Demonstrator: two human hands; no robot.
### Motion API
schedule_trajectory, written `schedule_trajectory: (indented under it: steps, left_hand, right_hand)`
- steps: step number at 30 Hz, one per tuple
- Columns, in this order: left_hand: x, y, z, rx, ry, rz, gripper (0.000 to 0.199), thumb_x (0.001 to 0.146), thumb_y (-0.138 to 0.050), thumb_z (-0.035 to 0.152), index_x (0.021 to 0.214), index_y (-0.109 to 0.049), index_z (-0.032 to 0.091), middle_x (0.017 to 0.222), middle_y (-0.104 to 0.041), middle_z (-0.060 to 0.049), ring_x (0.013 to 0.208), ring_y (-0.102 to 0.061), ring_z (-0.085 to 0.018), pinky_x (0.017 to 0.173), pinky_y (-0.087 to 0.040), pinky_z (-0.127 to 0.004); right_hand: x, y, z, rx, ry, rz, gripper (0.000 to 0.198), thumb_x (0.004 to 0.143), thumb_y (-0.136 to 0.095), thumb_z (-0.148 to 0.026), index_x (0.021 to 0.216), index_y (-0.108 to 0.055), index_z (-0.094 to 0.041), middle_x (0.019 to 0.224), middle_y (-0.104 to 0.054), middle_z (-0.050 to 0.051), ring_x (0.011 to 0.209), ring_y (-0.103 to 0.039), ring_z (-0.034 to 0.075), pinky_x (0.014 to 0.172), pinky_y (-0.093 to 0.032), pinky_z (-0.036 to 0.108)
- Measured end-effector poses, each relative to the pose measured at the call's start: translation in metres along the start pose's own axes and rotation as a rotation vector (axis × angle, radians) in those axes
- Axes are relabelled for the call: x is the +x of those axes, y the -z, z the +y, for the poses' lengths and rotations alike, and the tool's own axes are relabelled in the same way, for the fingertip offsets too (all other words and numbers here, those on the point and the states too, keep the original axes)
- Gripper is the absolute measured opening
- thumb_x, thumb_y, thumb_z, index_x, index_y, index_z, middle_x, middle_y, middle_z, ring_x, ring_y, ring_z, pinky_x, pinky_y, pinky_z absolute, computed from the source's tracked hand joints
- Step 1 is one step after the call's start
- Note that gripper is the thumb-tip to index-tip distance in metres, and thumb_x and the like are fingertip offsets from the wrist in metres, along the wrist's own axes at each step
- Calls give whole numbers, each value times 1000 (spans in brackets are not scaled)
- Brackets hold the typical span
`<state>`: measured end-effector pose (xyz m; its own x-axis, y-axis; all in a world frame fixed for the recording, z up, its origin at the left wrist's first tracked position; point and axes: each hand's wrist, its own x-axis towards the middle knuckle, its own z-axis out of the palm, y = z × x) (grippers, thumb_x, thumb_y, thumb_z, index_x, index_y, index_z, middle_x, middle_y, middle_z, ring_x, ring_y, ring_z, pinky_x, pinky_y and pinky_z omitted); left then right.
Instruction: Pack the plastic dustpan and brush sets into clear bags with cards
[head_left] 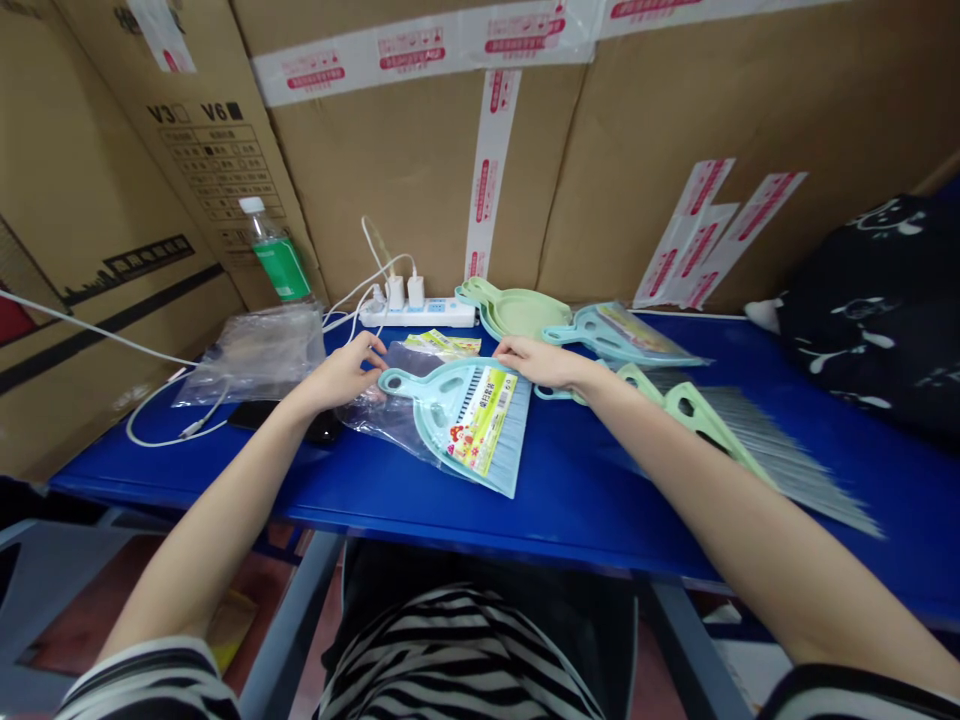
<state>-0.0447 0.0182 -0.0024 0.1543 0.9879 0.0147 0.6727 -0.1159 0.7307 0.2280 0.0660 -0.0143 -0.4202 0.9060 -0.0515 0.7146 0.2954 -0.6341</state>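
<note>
A light-blue dustpan and brush set (442, 405) with a yellow-green printed label (484, 420) lies on the blue table, bristles pointing right. My left hand (349, 372) is at the tip of its handle, over a clear plastic bag (394, 425), with thumb and fingers apart. At the set's far edge, the curled fingers of my right hand (536, 360) grip the brush side by the label; the fingertips are partly hidden. Part of the bag lies under the set. Another yellow-green label card (442, 343) rests just behind.
Green dustpans (525, 312) and another blue set (622, 335) lie behind my right hand. Green-handled brushes (720, 435) lie under my right forearm. A power strip (420, 313), bottle (277, 255), plastic bags (262, 345), dark phone (322, 425) and cable (161, 430) are around. Cardboard (420, 170) walls the back.
</note>
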Motion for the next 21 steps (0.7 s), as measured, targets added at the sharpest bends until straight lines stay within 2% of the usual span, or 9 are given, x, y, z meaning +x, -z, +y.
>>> schedule_trajectory:
  steps: [3,9,13,18,21]
  left_hand:
    - [2,2,-3,-30,-5,-3,23,77,-58,16,94,-43,20,87,-69,-1,59,-66,-10,60,-51,-22]
    - [2,1,4,-265,175,-28,28,77,-62,12,94,-41,20,71,-66,4,53,-65,-10,56,-50,-21]
    - [0,0,10,-336,224,-78,29,78,-63,9,94,-41,19,62,-65,5,48,-63,-10,53,-50,-21]
    - [3,1,4,-382,187,-89,30,76,-65,9,92,-40,19,58,-64,6,45,-61,-10,51,-48,-20]
    - [4,1,-2,-377,147,-109,31,75,-65,10,91,-40,19,58,-62,6,48,-63,-11,52,-49,-21]
  right_hand:
    - [1,0,0,17,-8,3,15,86,-43,-15,77,-54,-20,87,-66,7,84,-60,19,72,-46,30]
    - [4,1,4,65,-18,-8,16,84,-46,-16,73,-56,-20,82,-66,6,79,-60,19,73,-47,31]
    - [4,1,4,100,-14,-18,16,86,-46,-15,72,-53,-21,81,-65,5,78,-59,17,70,-47,29]
    - [-1,4,1,166,-31,-38,17,87,-48,-13,72,-49,-21,71,-57,0,70,-54,14,64,-43,25]
    - [-3,5,-2,265,-96,-76,17,88,-49,-14,73,-48,-22,63,-51,-3,62,-50,13,59,-41,24]
